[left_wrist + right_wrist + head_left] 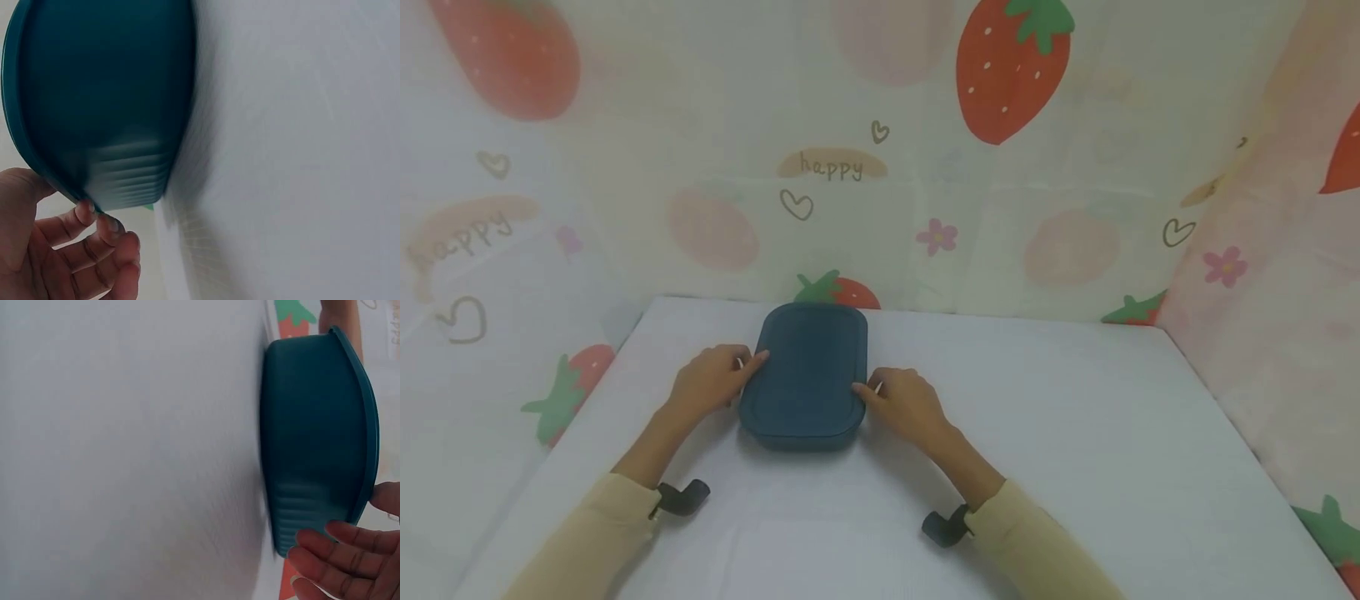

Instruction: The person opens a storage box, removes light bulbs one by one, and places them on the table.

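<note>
A dark teal lidded box (808,367), rectangular with rounded corners, stands on the white table with its long side running away from me. My left hand (711,379) pinches the left edge of its lid, thumb on top and fingertips beneath the rim, as the left wrist view shows on the box (106,94). On the opposite side my right hand (910,404) holds the right edge, its thumb over the lid. In the right wrist view its fingers (356,540) lie against the ribbed side wall below the rim. The lid looks closed, hiding the inside.
The white table (1060,450) reaches to a cloth backdrop (1000,192) printed with strawberries, hearts and flowers. More printed cloth hangs along the left and right sides. Black wrist mounts (683,497) poke out from the cream sleeves (1037,542).
</note>
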`<state>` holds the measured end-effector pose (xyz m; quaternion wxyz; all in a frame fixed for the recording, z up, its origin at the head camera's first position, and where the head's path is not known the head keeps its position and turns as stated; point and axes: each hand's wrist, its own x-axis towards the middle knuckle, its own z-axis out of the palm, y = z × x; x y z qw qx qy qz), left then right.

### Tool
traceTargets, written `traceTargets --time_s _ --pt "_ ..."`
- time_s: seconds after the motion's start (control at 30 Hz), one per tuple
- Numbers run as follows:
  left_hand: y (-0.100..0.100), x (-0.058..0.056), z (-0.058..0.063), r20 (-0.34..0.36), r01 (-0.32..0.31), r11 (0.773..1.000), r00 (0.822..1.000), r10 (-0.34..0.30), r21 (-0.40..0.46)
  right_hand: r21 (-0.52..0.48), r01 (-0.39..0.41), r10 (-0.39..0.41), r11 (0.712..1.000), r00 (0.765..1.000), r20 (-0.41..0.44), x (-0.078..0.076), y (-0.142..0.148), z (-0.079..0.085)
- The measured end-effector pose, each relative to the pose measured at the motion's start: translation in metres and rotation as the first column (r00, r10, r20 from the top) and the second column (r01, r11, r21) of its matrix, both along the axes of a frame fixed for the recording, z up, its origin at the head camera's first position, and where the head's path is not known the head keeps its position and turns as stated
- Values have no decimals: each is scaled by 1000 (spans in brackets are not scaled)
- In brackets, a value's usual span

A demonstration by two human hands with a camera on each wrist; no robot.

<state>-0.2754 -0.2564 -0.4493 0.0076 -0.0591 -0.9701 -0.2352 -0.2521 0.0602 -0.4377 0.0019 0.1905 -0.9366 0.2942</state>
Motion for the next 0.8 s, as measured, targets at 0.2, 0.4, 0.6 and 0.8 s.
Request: traceTargets --time_s 0.2,0.4,0.6,0.8 --pt "3 2 1 -27 1 1000 1000 -2 -7 -3 13 -13 1000 1000 22 1 -5 2" --pt "3 2 1 -82 20 999 996 -24 -46 -11 22 -22 1000 1000 21 1 -6 1" --pt "5 2 5 -110 21 996 993 -30 -82 -10 23 -23 1000 999 26 1 -7 3" --pt "8 5 15 -143 22 994 989 -37 -105 -15 16 -16 1000 1000 16 1 -7 7"
